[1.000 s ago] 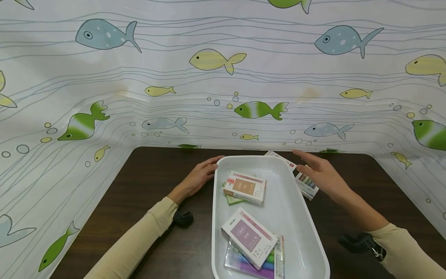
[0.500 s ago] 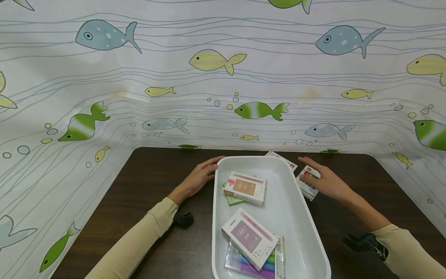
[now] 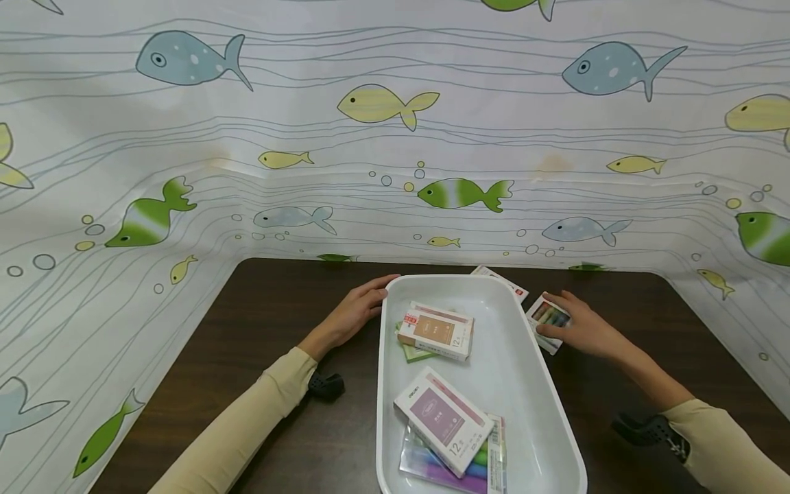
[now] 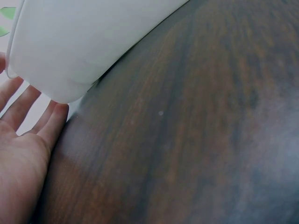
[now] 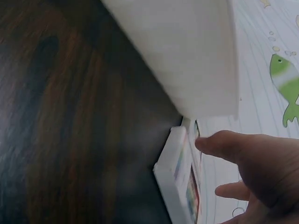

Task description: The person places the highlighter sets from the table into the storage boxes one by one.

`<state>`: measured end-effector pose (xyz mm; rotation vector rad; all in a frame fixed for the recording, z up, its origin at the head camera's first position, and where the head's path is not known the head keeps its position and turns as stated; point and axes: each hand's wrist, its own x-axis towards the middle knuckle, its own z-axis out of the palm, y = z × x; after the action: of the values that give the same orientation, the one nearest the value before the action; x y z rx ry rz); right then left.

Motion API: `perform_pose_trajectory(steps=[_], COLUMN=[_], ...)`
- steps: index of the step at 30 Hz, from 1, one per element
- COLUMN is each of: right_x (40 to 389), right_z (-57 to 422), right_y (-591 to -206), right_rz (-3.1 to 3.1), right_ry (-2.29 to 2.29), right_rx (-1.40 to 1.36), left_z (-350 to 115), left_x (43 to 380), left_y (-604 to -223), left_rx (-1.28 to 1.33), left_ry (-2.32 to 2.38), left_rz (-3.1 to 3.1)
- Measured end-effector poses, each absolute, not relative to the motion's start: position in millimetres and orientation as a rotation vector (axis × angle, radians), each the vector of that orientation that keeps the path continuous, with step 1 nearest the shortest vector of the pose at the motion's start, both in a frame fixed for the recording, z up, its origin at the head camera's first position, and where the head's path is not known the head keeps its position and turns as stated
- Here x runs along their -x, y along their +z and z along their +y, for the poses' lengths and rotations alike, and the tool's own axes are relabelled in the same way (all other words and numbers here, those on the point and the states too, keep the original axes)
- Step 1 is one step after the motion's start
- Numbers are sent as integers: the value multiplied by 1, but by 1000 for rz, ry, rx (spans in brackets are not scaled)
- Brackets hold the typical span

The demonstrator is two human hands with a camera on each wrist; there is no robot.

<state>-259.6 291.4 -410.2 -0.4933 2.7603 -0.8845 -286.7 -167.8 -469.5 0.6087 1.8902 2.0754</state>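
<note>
In the head view my left hand (image 3: 350, 318) touches the far left corner of a white tray (image 3: 558, 405), its fingers extended along the outside wall. The left wrist view shows those fingers against the tray's corner (image 4: 60, 84). My right hand (image 3: 589, 329) is over a small white box of crayons (image 3: 548, 322) beside the tray's right wall, thumb and fingers spread above it. Coloured sticks show through the box's window. In the right wrist view the thumb (image 5: 224, 144) is close to the box (image 5: 175, 172); contact is hard to tell.
Behind the crayon box lies another white box (image 3: 503, 281), partly hidden by the tray. Inside the tray are a brown-labelled box (image 3: 435, 331) over a green one (image 3: 416, 354), and a purple-labelled box (image 3: 444, 420) on a clear packet (image 3: 444, 473) of coloured sticks. Fish-patterned cloth (image 3: 395, 226) borders the dark table (image 3: 296, 425).
My right hand has moved slightly right and down, from above the tray's edge to over the crayon box. The left hand stays at the tray's corner.
</note>
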Motion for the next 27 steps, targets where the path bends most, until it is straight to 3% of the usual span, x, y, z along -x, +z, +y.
perform_pose_trajectory(steps=[27], right_x=[257], right_z=[307], right_y=[-438], right_rz=[2872], right_ry=[-767], right_rx=[430], left_z=[-168], left_x=[288], left_y=[-470], left_rx=[-607], left_ry=[2054], left_rz=[1906])
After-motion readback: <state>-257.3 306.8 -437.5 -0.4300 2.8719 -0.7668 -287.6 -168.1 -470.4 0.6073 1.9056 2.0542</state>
